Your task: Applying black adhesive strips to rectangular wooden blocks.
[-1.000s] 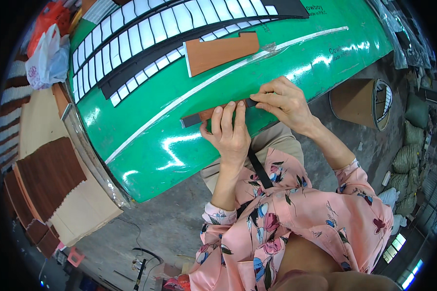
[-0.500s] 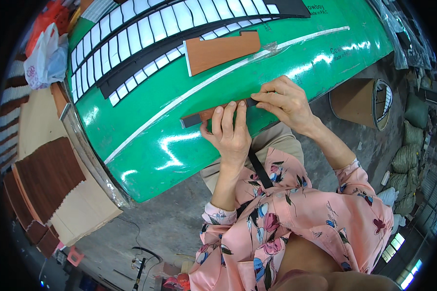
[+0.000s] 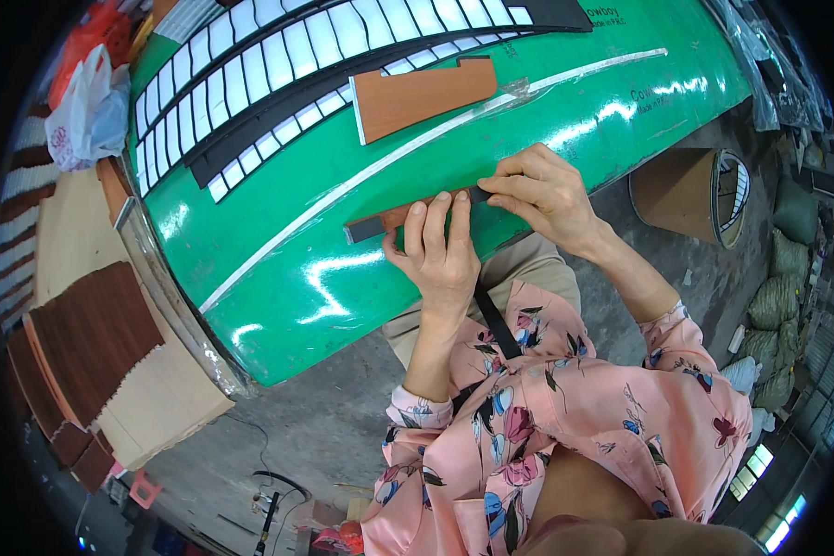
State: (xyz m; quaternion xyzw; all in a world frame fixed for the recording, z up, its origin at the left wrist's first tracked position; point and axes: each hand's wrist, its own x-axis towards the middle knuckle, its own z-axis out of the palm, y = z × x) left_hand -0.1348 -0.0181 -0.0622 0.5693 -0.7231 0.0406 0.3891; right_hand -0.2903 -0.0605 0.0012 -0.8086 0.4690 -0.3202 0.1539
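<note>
Head view: down onto the green bench (image 3: pixel 278 306)
Left hand (image 3: pixel 438 255): grasping the dark-ended brown strip (image 3: pixel 394 219), fingers across it
Right hand (image 3: pixel 545 196): pinching the strip's right end
Strip: over the bench's near side, short of the white line (image 3: pixel 343 189)
Panel (image 3: pixel 422 100): brown, flat beyond the line

Grey floor (image 3: pixel 315 417); bright windows (image 3: pixel 752 473) lower right.
</note>
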